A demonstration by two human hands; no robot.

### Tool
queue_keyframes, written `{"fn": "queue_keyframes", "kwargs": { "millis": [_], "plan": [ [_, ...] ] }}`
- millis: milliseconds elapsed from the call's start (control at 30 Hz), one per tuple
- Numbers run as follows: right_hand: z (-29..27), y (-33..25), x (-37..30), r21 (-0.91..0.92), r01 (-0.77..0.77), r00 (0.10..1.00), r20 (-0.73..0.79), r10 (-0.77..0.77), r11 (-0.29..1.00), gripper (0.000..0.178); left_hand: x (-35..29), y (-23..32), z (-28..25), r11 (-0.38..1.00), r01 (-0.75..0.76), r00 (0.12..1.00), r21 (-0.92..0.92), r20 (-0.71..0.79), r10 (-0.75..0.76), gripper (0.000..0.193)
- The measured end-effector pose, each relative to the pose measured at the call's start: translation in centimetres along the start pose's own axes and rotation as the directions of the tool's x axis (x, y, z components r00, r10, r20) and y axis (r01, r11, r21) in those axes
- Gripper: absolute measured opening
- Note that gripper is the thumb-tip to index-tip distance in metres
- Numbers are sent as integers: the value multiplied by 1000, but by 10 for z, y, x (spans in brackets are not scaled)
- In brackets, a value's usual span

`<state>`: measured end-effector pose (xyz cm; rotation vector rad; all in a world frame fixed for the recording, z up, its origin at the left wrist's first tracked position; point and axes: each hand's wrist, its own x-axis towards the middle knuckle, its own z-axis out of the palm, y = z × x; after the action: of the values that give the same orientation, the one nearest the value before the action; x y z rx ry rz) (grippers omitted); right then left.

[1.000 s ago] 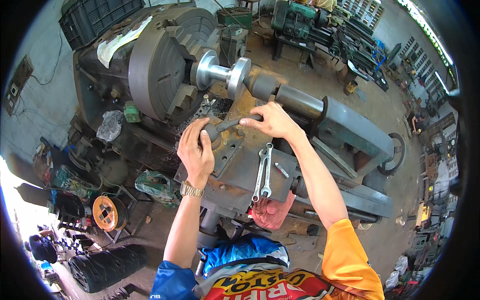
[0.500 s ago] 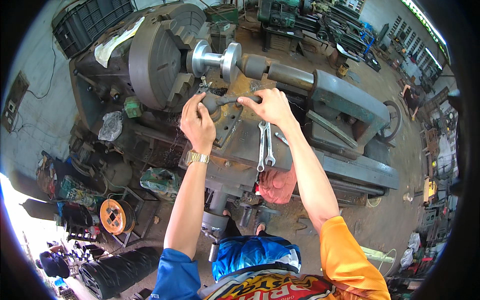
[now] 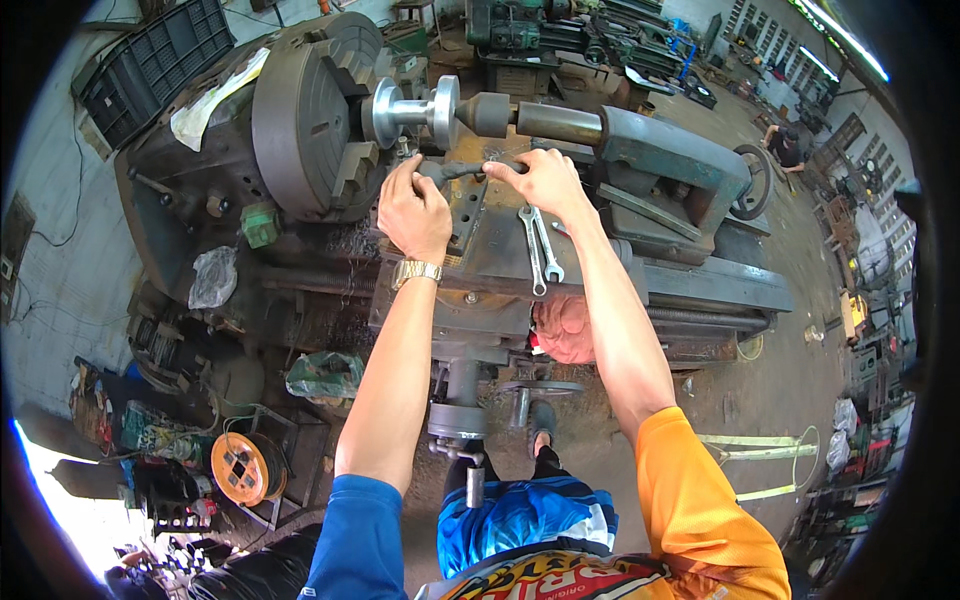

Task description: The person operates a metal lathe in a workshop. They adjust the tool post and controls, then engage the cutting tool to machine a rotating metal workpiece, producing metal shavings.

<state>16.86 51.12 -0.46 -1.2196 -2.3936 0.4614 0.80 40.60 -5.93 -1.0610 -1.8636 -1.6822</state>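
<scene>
Both hands are on a dark metal lever [image 3: 463, 170] above the lathe's tool post. My left hand [image 3: 415, 215], with a gold watch on its wrist, curls its fingers around the lever's round hub end; the fingertips are partly hidden. At the other end, my right hand [image 3: 548, 185] grips the handle, thumb along the top. Just beyond, a shiny spool-shaped metal workpiece [image 3: 443, 112] sits between the large chuck [image 3: 300, 130] and the tailstock centre [image 3: 485, 115]. Two open-end wrenches [image 3: 533, 255] lie side by side on the carriage, nearer me than my right hand.
A red cloth [image 3: 563, 330] hangs at the carriage's front edge, beside my right forearm. The tailstock [image 3: 680, 150] and its handwheel [image 3: 752, 183] stand to the right. Below the carriage juts a crank handle [image 3: 475, 488]. An orange reel [image 3: 240, 468] stands lower left. Another person [image 3: 785, 150] crouches far right.
The whole view has shifted, showing the lathe higher up. Both hands remain on the lever, which keeps about the same direction.
</scene>
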Motion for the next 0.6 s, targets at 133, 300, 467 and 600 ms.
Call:
{"fn": "queue_keyframes", "kwargs": {
  "millis": [133,300,467,600],
  "plan": [
    [0,-7,-6,-39,-79,997,-12,79,996,80,0,-3,1,999,-34,999,16,-8,34,27],
    [2,-12,-16,-74,-119,988,-112,110,990,78,2,-1,0,999,-33,999,11,17,33,28],
    [0,-11,-17,45,-107,994,9,107,993,80,-1,2,-7,999,-35,999,13,42,34,27],
    [-2,-7,-18,-32,-47,999,3,47,998,76,0,1,-7,1000,23,994,15,109,-25,27]
  ]
}}
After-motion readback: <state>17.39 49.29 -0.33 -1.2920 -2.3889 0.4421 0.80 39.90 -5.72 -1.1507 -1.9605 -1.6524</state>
